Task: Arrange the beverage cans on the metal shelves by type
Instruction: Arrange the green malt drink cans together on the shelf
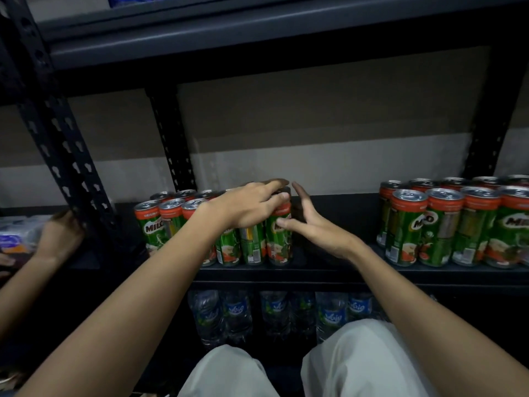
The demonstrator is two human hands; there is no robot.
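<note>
Several green and red Milo cans stand in a block at the left of the dark metal shelf. My left hand lies over the tops of the block's right-hand cans, fingers spread and bent over the end can. My right hand is beside that end can with straight fingers, its thumb touching the can's front. A second block of Milo cans stands at the right of the same shelf, apart from both hands.
Between the two can blocks the shelf board is bare. Water bottles stand on the shelf below. A perforated black upright rises at the left, and another person's hand holds it. My knees in light trousers are at the bottom.
</note>
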